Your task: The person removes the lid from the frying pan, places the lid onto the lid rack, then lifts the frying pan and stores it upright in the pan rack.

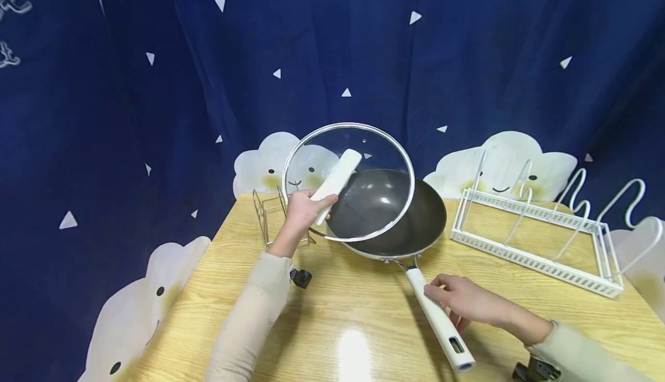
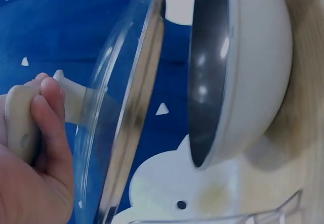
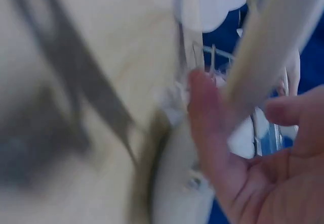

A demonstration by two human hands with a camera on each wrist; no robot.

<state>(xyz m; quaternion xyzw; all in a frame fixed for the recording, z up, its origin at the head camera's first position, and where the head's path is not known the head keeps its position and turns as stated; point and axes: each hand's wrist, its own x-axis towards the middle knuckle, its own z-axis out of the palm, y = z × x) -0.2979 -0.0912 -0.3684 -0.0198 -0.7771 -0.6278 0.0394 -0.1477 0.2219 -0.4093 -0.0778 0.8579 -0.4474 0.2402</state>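
Observation:
In the head view, my left hand grips the white bar handle of a clear glass lid with a pale rim. The left wrist view shows the lid tilted and apart from a wok, white outside and dark inside. This wok stands on the table with its long white handle pointing toward me. At that handle is my right hand, thumb on one side and fingers on the other. In the blurred right wrist view, the fingers look extended beside the handle, not wrapped round it.
A white rack with wavy upright dividers stands at the right of the wooden table. On the left, behind my left forearm, is a thin metal wire rack. A dark blue curtain with white clouds hangs behind.

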